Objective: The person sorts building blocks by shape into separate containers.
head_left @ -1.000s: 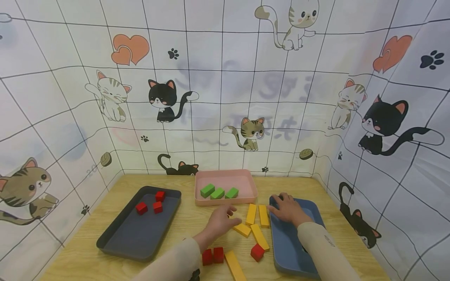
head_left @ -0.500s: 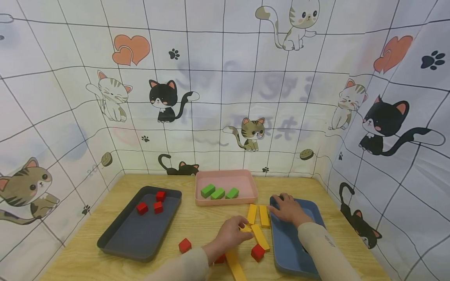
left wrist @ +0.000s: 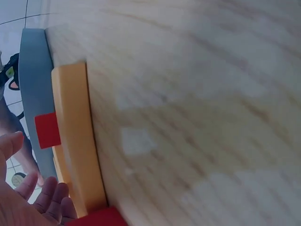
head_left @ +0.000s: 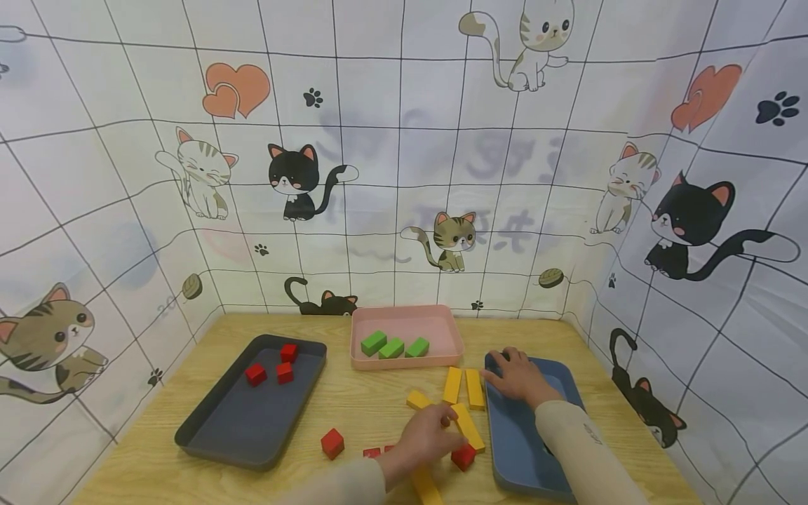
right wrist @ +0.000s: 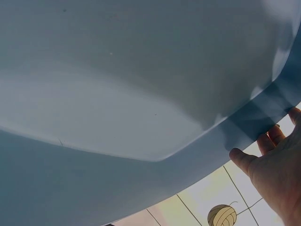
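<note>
While the left hand [head_left: 429, 436] reaches with loose, empty fingers over a yellow block [head_left: 468, 426] beside the blue tray [head_left: 514, 449], sorting looks underway; the right hand [head_left: 519, 375] lies flat on that tray's rim; next, pinch the block.

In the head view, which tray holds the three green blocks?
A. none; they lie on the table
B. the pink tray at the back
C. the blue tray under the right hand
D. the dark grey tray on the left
B: the green blocks lie in a row inside the pink tray.
</note>
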Tool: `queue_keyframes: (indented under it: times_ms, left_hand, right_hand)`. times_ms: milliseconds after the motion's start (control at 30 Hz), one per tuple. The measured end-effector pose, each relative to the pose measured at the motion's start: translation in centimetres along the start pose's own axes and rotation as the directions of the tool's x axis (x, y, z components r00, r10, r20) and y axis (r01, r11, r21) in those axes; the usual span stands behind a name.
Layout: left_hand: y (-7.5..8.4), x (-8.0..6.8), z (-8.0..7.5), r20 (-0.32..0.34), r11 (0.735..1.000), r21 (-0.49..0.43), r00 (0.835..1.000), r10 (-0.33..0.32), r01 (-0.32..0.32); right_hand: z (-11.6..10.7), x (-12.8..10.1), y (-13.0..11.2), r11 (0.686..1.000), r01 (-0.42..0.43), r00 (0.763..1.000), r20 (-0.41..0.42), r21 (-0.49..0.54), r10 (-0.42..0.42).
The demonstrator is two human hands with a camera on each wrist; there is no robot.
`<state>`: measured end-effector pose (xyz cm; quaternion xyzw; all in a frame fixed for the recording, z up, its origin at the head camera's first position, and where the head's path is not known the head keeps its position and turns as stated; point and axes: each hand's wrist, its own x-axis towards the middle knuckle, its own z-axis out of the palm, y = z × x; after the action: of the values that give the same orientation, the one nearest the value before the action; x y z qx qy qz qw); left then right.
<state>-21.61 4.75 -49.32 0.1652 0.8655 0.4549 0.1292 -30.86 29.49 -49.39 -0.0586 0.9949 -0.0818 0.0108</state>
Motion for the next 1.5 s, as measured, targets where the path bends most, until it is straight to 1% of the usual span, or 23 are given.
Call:
queue_keyframes:
  times_ms: [100, 400, 533, 767, 1000, 1167, 1500]
  left_hand:
    - [-0.2, 0.2, 0.5, 0.011, 1.0, 0.013, 1.0, -0.018, 0.018]
    - [-0.6, 0.1, 1.4, 0.011, 0.996, 0.087, 1.0, -0.003, 0.002]
    - [-0.7, 0.1, 1.5, 0.022, 0.995, 0.095, 1.0, -0.014, 0.012]
    - [-0.6, -0.2, 1.4, 0.041, 0.996, 0.092, 0.999, -0.012, 0.009]
    - [-0.5, -0.4, 1.5, 0.055, 0.992, 0.125, 0.998, 0.003, -0.01]
    - [-0.6, -0.6, 1.5, 0.06, 0.991, 0.127, 0.998, 0.024, -0.031]
    - [-0.6, -1.0, 1.2, 0.033, 0.992, 0.104, 0.997, 0.067, -0.07]
  right_hand:
    - [0.0, 0.1, 0.0, 1.0, -0.002, 1.0, -0.001, -0.006, 0.002]
    - [0.0, 0.2, -0.1, 1.0, -0.005, 1.0, -0.005, -0.002, 0.005]
    - [0.1, 0.2, -0.1, 1.0, -0.001, 1.0, -0.003, -0.003, 0.001]
    - [0.1, 0.1, 0.1, 1.0, 0.003, 1.0, -0.005, -0.003, -0.003]
    - [0.1, 0.1, 0.1, 1.0, -0.001, 1.0, -0.003, -0.004, 0.001]
    - [0.1, 0.1, 0.1, 1.0, -0.006, 1.0, 0.0, -0.004, 0.006]
    - [0.3, 0.2, 0.2, 1.0, 0.005, 1.0, -0.002, -0.003, -0.005]
